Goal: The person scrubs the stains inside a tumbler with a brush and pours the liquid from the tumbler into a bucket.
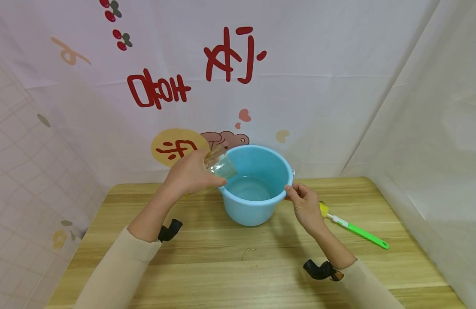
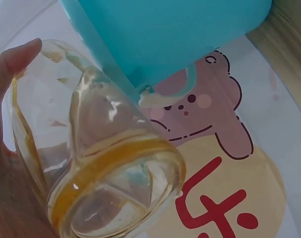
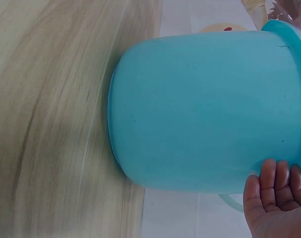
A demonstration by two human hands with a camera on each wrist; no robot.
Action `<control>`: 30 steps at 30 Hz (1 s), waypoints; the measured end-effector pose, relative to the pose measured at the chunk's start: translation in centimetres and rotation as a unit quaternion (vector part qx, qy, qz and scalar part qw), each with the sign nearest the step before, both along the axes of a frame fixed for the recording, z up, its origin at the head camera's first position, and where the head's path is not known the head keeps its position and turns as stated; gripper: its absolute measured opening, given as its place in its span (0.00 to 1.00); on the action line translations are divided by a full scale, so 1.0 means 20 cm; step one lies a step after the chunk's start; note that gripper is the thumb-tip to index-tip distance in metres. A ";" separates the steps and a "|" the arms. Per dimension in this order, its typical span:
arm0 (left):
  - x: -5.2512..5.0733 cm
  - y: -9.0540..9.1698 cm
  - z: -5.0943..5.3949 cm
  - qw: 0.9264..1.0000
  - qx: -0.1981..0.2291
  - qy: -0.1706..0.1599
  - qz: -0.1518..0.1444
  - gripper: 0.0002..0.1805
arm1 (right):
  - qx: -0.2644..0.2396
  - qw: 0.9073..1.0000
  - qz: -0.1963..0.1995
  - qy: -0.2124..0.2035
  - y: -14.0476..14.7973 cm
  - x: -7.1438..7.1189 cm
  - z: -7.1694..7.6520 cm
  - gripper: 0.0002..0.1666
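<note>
A light blue bucket (image 1: 250,211) stands on the table with some clear water (image 1: 250,189) at its bottom. My left hand (image 1: 189,172) holds a clear glass (image 1: 221,165) tipped sideways over the bucket's left rim, its mouth toward the inside. In the left wrist view, fingers and thumb wrap the glass (image 2: 111,163), whose thick base has an amber tint. My right hand (image 1: 305,206) grips the bucket's right rim, thumb on top and fingers against the outer wall. Those fingers (image 3: 275,186) show below the rim in the right wrist view.
A sponge brush (image 1: 357,229) with a green handle and yellow head lies right of the bucket, partly behind my right hand. A wet ring (image 1: 248,256) marks the wooden table (image 1: 207,274) in front. A printed white cloth (image 1: 319,107) hangs behind.
</note>
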State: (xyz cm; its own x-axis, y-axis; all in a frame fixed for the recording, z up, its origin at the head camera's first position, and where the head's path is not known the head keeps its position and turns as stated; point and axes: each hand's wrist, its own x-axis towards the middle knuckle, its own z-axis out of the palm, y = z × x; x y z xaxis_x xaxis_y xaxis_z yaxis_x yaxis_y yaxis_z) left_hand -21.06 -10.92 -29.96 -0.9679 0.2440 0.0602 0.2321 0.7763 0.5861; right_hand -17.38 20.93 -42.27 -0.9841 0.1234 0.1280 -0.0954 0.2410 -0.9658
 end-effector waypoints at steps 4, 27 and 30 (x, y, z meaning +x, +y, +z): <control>0.00 0.01 0.01 1.000 -0.005 -0.005 -0.003 0.42 | 0.000 1.000 0.001 0.001 0.00 0.00 0.00 0.22; -0.01 0.04 0.04 0.999 -0.045 -0.001 -0.011 0.51 | -0.007 1.000 0.000 0.001 -0.01 0.00 0.00 0.22; -0.01 0.05 0.05 0.999 -0.052 -0.002 -0.011 0.52 | -0.011 1.000 0.000 0.004 -0.01 0.00 0.00 0.22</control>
